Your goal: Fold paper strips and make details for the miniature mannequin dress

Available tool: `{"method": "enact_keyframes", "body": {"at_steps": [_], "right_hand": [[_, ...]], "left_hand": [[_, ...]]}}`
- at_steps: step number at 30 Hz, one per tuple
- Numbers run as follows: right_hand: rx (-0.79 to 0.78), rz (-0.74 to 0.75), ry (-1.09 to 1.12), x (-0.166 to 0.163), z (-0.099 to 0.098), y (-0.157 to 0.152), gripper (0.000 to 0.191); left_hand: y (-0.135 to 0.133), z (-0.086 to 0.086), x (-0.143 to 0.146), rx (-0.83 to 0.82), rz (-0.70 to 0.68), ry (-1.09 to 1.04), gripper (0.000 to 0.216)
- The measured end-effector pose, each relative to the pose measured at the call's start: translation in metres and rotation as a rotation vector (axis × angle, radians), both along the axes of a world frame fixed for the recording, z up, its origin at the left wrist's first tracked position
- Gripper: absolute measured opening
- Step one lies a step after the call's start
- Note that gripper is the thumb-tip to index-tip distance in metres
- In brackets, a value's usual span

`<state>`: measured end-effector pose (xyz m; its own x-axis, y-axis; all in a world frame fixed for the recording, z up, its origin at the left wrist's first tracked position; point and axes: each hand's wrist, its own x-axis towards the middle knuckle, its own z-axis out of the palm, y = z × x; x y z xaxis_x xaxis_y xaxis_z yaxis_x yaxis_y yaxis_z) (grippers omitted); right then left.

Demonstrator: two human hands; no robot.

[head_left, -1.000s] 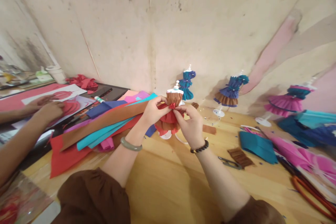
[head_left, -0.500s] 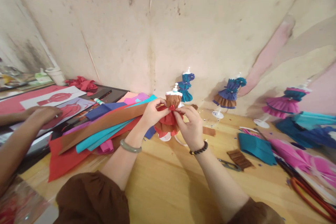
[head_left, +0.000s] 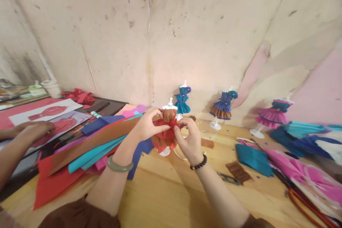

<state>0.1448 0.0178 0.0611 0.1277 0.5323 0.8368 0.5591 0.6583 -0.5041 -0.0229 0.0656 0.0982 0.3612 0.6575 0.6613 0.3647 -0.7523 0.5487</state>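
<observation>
A small white mannequin (head_left: 170,106) stands upright before me, wearing a miniature dress (head_left: 163,143) with a gathered brown bodice and a red and brown ruffled skirt. My left hand (head_left: 144,124) grips the dress from the left, thumb on the front of the waist and fingers partly hidden behind it. At the waist's right side, my right hand (head_left: 190,139) pinches a bunched piece of red crepe paper (head_left: 173,125) between thumb and fingers. Both hands are closed and touch the dress.
Behind stand a teal dress (head_left: 182,102), a blue and brown dress (head_left: 222,106) and a pink dress (head_left: 272,114) on stands. Paper sheets (head_left: 96,146) lie left, beside another person's hand (head_left: 37,131). Snips (head_left: 228,178), teal paper (head_left: 253,158) and orange-handled scissors (head_left: 301,203) lie right.
The view has shifted, so the dresses sit lower and further left. My left thumb has drawn back slightly from the red knot, while my right hand still pinches there.
</observation>
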Motion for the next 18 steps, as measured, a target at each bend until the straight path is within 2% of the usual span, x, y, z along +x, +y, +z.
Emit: {"method": "enact_keyframes", "body": {"at_steps": [2,4,9,11,18], "right_hand": [[0.003,-0.003,-0.002,-0.001,0.002,-0.003,0.004],[0.017,-0.026,-0.029,-0.002,0.004,-0.006,0.005],[0.075,-0.078,-0.153,-0.004,0.011,-0.019,0.009],[0.088,-0.074,-0.170,-0.004,0.015,-0.023,0.009],[0.102,-0.088,-0.152,-0.003,0.022,-0.030,0.016]], "left_hand": [[-0.007,0.008,-0.004,0.104,0.084,-0.031,0.029],[-0.016,0.015,-0.004,0.094,0.095,-0.062,0.028],[-0.034,0.022,0.007,-0.119,-0.135,-0.053,0.035],[-0.037,0.021,0.011,-0.169,-0.209,-0.100,0.031],[-0.034,0.018,0.017,-0.263,-0.321,-0.281,0.018]]}}
